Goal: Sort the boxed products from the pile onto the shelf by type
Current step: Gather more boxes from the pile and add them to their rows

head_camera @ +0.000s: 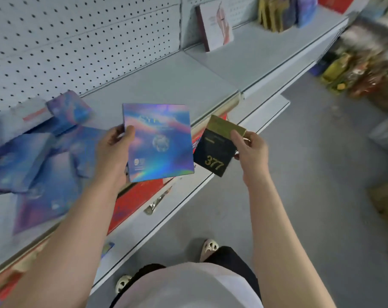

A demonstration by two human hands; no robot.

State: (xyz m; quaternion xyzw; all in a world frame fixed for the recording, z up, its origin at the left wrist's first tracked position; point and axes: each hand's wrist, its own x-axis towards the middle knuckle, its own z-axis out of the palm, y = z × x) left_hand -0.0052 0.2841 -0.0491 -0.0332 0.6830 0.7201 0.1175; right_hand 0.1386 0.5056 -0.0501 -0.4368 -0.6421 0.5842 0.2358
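Both forearms reach forward over the shelf edge. The left hand grips a flat holographic blue-purple box by its left edge, thumb across the front and fingers behind, holding it face-up above the shelf lip. The right hand pinches a black box with a gold top, marked 377, tilted, just right of the holographic one. Left of the left hand, a pile of similar blue-purple boxes lies blurred on the grey shelf, backed by pegboard. Beyond the right hand, a pink-and-white box and gold boxes stand upright. Below is grey floor.
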